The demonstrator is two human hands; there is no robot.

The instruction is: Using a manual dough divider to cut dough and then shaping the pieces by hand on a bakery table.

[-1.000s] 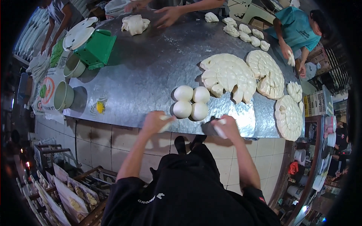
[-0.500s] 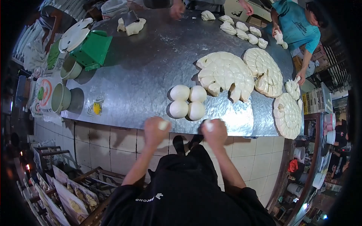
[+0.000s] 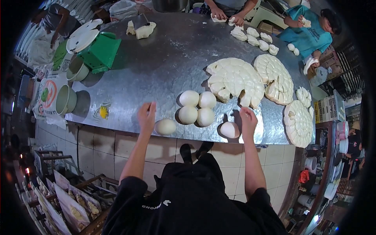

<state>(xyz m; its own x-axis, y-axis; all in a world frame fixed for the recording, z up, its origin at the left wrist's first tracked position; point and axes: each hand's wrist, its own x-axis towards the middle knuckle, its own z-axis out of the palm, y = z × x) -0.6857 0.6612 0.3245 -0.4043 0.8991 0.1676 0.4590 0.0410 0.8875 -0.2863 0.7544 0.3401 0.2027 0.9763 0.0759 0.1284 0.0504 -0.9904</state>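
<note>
Smooth white dough balls lie on the metal table (image 3: 137,88). A group of several dough balls (image 3: 188,114) sits together in the middle, touching. Nearer me, one dough ball (image 3: 165,127) rests just right of my left hand (image 3: 146,116), which is raised, open and holding nothing. Another dough ball (image 3: 229,130) lies near the front edge, left of my right hand (image 3: 248,120). That hand is off the ball, fingers loosely bent and apart, with nothing visible in them. Beyond it spreads a scored dough round (image 3: 235,78) with a gap in its near edge.
Two more scored dough rounds (image 3: 274,76) (image 3: 298,123) lie at right. A green scale (image 3: 102,53) and two bowls (image 3: 65,100) stand at left. A scraper (image 3: 140,20) rests on dough. Across the table, two people handle dough pieces. A rack of trays (image 3: 70,203) stands lower left.
Both hands have let go of their dough balls, leaving them near the front edge, and moved outward and up. The person across the table now has both hands on dough pieces.
</note>
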